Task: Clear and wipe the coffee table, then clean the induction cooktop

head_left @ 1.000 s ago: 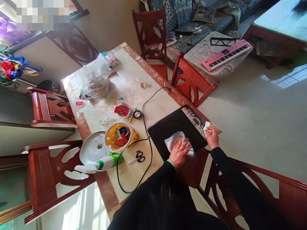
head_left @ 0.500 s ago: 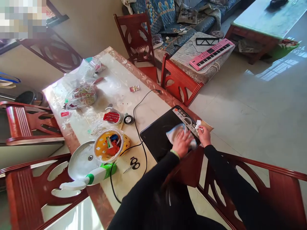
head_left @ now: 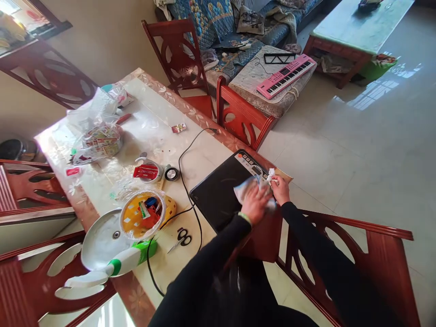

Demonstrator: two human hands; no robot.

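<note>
A black induction cooker point(head_left: 218, 188) with a button panel lies at the near right edge of the table. My left hand point(head_left: 255, 202) is spread flat over a pale blue-and-white cloth point(head_left: 241, 191), pressing it on the cooker's top beside the panel; its fingers are slightly blurred. With fingers pinched together, my right hand point(head_left: 280, 190) holds a small crumpled white tissue point(head_left: 271, 174) at the panel's near end. Part of the panel is hidden behind the hands and cloth.
Scissors point(head_left: 181, 239), a black cord point(head_left: 181, 163), a green-and-white spray bottle point(head_left: 127, 260), a yellow basket point(head_left: 172, 206) and a round metal lid point(head_left: 98, 240) are left of the cooker. Plastic bags point(head_left: 102, 141) lie farther off. Red wooden chairs point(head_left: 243, 113) surround the table.
The whole view has shifted, so the scene sits farther left. My left hand still presses the cloth, slightly shifted on the cooker. My right hand keeps its pinch on the tissue.
</note>
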